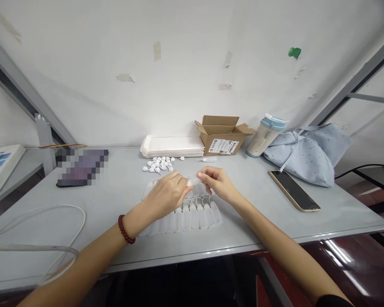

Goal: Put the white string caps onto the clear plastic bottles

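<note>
Left forearm (86,256) and right forearm (281,243) lie nearest the camera, converging at the hands over the table (240,221). A red bead bracelet (126,230) is worn on the left wrist.

Left hand (166,189): fingers curled closed, gripping a translucent bottle (196,181). Right hand (217,181): thumb and forefinger pinched narrow on the same bottle; whether they grip its body or its loop cannot be told. Fingers cover part of the bottle, which is between the two hands, above the table.

Just below the hands, on the near side: a side-by-side row of bottles (194,216), with loops (196,201) at the necks.

Beyond the left hand: white caps (160,164) in a loose cluster, one cap (182,158) apart. Behind these: a white stack (173,146). Beyond the right hand: a loose bottle (210,159) lying flat, then an open carton (208,147).

Right of the right hand: tumbler (259,140), cloth bag (307,155) and phone (296,192). Left of the left hand: a pixelated item (86,166) and, nearer, a cable (83,217).
</note>
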The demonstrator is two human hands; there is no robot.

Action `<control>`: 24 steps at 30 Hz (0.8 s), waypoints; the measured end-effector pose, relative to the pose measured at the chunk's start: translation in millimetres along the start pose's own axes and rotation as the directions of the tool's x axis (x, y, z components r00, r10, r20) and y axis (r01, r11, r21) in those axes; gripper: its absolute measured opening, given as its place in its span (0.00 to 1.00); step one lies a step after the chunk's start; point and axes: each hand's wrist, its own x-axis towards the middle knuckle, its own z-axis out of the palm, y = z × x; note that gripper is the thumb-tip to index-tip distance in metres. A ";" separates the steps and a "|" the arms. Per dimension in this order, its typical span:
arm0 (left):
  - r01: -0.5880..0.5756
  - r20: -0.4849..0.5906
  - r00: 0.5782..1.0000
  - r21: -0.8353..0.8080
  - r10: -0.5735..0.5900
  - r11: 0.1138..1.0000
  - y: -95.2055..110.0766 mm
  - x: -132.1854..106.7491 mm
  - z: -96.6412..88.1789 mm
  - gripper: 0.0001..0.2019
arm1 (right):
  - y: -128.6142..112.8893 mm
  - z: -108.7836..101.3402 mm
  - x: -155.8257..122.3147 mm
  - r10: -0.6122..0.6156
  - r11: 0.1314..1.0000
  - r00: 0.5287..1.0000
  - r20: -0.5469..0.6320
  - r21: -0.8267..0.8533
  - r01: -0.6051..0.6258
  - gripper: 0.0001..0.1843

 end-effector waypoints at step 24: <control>-0.001 -0.022 1.000 -0.233 -0.004 0.973 -0.9 -0.9 -6.3 0.17 | -1.3 0.3 0.2 0.062 0.996 0.996 0.062 0.066 -0.066 0.23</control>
